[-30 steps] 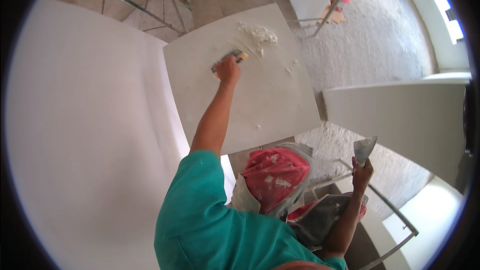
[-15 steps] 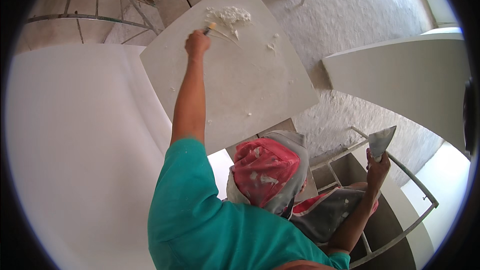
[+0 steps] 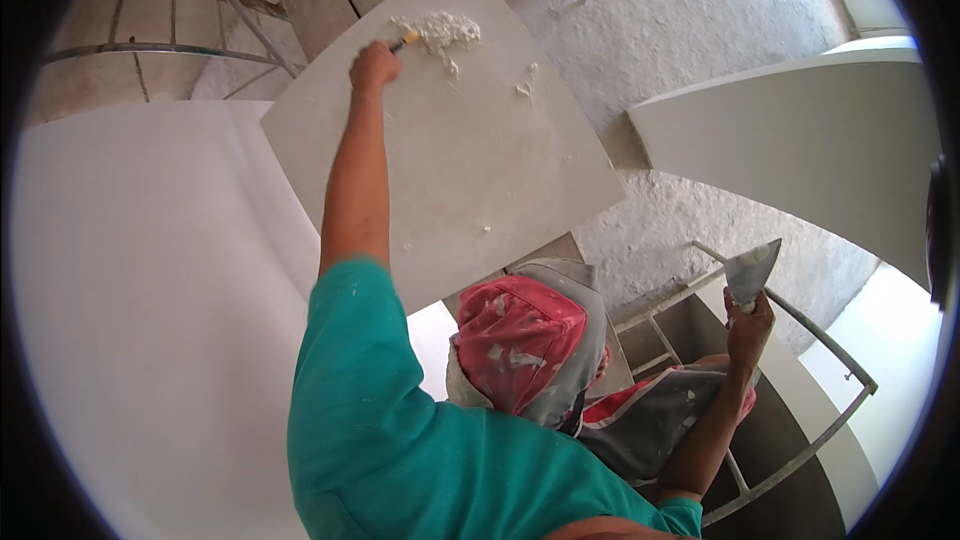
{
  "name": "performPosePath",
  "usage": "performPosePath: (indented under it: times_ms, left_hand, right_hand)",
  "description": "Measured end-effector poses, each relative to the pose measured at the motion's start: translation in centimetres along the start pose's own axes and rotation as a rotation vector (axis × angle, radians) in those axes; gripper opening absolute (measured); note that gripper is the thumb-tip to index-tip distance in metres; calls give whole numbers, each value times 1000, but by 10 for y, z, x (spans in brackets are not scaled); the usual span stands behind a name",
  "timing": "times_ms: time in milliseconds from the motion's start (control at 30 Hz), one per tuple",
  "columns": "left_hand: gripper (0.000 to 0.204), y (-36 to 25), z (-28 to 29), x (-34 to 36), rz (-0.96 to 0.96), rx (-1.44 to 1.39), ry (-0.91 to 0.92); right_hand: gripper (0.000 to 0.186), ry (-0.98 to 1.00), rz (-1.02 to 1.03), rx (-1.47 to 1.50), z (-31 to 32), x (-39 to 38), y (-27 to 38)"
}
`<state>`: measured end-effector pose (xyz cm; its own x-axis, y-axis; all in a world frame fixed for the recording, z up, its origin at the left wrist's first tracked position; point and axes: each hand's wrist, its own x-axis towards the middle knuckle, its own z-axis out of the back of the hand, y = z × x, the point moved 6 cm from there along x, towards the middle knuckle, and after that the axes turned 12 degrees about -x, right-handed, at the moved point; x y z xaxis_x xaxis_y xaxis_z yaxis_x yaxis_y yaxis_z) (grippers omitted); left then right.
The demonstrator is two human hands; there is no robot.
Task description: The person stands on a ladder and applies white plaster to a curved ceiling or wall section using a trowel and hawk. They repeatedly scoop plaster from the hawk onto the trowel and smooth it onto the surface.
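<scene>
Here we are, and the left hand (image 3: 375, 67) is out at 11 o'clock, closed around a tool with a yellow-ended handle (image 3: 410, 37); its working edge is hidden, so I can't tell how it meets the surface. Below it lies the pale board (image 3: 500, 160), set at a slant, and near its 12 o'clock corner sits the white plaster (image 3: 445, 30), a lumpy heap right beside that yellow end! Touching or not? I can't tell. A smaller smear (image 3: 525, 87) lies at 4 o'clock from the heap, and one crumb (image 3: 486, 229) sits near mid-view.

Over between 3 and 4 o'clock, the right hand (image 3: 750, 325) is wrapped around the handle of a putty knife (image 3: 753, 268), wide blade upward and well apart from the board, with whitish residue on the metal. Just beside it bends a metal rail (image 3: 820, 335).

At 5 o'clock, paint-spotted red and grey trousers (image 3: 525, 335); at 7 to 8, a green shirt (image 3: 350, 380). A big white panel (image 3: 150, 290) fills 9 o'clock, a metal frame (image 3: 190, 47) stands at 10, and rough grey floor (image 3: 710, 20) spreads between 1 and 2.
</scene>
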<state>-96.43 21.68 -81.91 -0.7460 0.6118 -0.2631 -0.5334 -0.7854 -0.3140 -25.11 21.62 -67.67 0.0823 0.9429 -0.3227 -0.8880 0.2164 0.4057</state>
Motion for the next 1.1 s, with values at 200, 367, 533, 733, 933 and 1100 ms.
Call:
performPosePath:
  times_ms: [200, 367, 533, 733, 933, 1100]
  left_hand:
    - [41, -12, -5, -76, -217, 48, 187]
    - [48, 34, -46, -79, -307, 158, -269]
    - [49, -3, -114, -193, -509, 75, -161]
    - [24, 60, 2, -128, 43, 14, -160]
    - [29, 27, -71, -165, -28, -15, -95]
    - [42, 40, -15, -111, 4, -16, -52]
  right_hand:
    - [26, 36, 9, 92, 2, -6, 9]
    - [26, 92, 79, 68, -7, 1, 20]
    - [26, 76, 34, 25, -4, -5, 21]
    - [23, 53, 23, 69, 2, -3, 25]
    - [23, 18, 10, 63, 1, -5, 17]
    - [23, -21, 15, 113, 2, -2, 6]
